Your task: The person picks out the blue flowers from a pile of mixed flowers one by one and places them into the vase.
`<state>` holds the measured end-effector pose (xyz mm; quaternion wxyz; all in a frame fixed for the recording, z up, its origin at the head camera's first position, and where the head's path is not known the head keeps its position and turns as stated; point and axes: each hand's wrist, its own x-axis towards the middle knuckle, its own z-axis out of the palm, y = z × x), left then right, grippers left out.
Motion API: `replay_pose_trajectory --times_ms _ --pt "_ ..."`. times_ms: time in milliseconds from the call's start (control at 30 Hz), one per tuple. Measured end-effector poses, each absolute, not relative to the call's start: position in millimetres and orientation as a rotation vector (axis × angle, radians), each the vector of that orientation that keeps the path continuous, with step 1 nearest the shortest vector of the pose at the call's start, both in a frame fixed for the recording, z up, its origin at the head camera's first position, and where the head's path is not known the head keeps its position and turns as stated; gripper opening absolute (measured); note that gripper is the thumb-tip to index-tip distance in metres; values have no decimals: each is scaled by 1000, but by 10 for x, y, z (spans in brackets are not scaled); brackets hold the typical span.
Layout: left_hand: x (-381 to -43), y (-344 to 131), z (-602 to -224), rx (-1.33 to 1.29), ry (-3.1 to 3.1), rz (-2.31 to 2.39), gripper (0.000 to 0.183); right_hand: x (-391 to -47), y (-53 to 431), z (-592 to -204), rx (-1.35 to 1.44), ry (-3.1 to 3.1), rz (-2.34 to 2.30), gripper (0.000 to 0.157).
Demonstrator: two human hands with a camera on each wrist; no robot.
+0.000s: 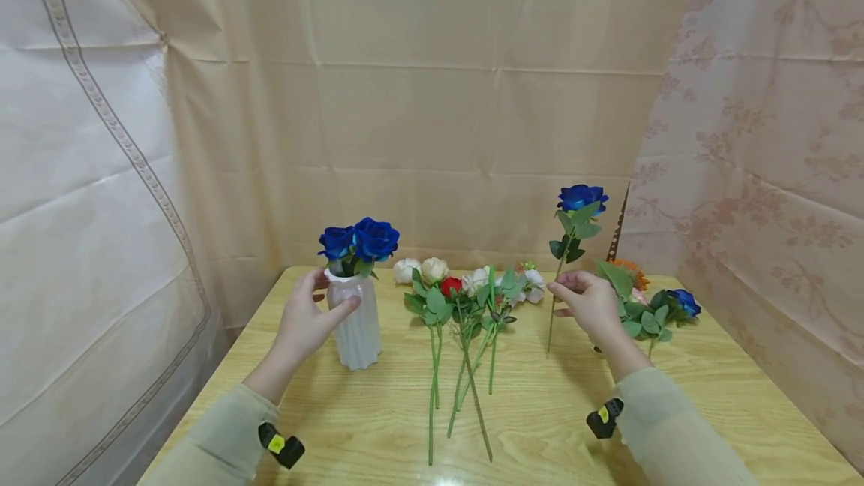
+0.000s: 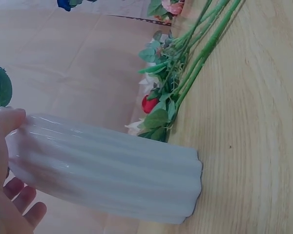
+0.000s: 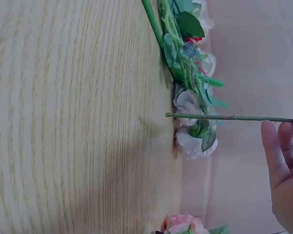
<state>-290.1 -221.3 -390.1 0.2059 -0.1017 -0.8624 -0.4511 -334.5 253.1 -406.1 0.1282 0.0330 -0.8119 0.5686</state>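
On the left of the table a white fluted vase (image 1: pixel 358 325) stands upright with two blue roses (image 1: pixel 375 239) in its mouth. My left hand (image 1: pixel 307 317) grips the vase near its rim, thumb across the front and fingers behind. In the left wrist view the vase (image 2: pixel 107 168) shows its ribbed side down to its base. My right hand (image 1: pixel 590 306) pinches the stem of another blue rose (image 1: pixel 582 199), holding it upright on the right side. The lower stem (image 3: pixel 224 117) hangs below the fingers in the right wrist view.
Between the hands lie several artificial flowers, among them a red rose (image 1: pixel 451 287) and cream blooms (image 1: pixel 434 270), stems toward me. Right of my right hand lie an orange flower (image 1: pixel 631 274) and a blue rose (image 1: pixel 685 302). A beige curtain (image 1: pixel 472 118) hangs behind the table.
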Motion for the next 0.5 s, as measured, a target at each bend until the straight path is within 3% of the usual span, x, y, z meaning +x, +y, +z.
replay_pose_trajectory --times_ms 233,500 --pt "-2877 -2208 -3870 -273 -2344 -1274 80 -3351 2489 -4058 116 -2358 1687 27" --pt "-2792 -2138 -3840 -259 -2287 -1220 56 -3353 2440 -4056 147 -2347 1706 31"
